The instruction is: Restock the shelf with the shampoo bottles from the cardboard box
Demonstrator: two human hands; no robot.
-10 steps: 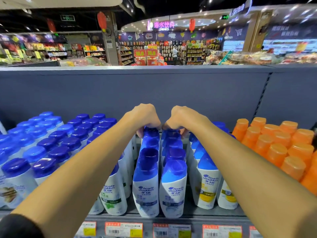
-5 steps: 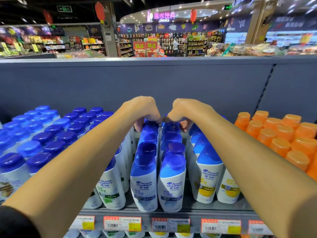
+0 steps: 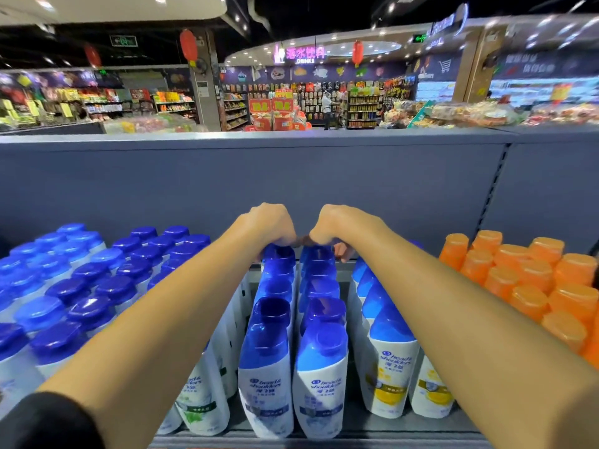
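Two rows of white shampoo bottles with blue caps [image 3: 321, 377] run front to back on the grey shelf [image 3: 356, 426]. Both my arms reach over them to the back of the rows. My left hand [image 3: 269, 226] curls over the rearmost bottle [image 3: 279, 254] of the left row. Beside it, my right hand [image 3: 343, 226] curls over the rearmost bottle [image 3: 319, 252] of the right row. The fingertips are hidden behind the caps. The cardboard box is out of view.
Blue-capped bottles [image 3: 81, 286] crowd the shelf on the left, green-label ones [image 3: 201, 406] lie under my left arm, yellow-label ones [image 3: 389, 367] and orange bottles [image 3: 534, 286] stand on the right. A grey back panel [image 3: 291, 179] rises behind; store aisles lie beyond.
Both hands stay at the back of the two middle rows. The camera view has shifted slightly, so the shelf's front edge and price tags have dropped out of view.
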